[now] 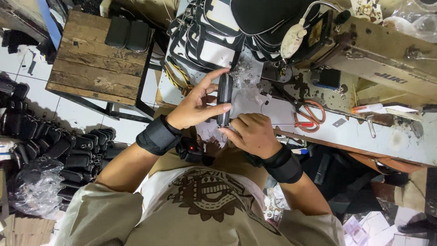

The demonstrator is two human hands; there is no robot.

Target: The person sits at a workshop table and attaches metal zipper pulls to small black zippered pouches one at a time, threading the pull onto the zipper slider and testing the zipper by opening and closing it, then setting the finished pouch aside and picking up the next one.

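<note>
We hold a small black zipper pouch upright at the centre of the frame, over the near edge of the sewing table; our left hand wraps its side, fingers spread wide, while our right hand pinches its lower end. More pouches pile at upper centre, orange scissors lie right, and a wooden stool stands at upper left

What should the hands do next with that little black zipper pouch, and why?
Probably slide the zipper pull up along the small black pouch. The left hand holds the pouch upright from the side, and the right hand pinches at its lower end, where the zipper seems to start.
</note>
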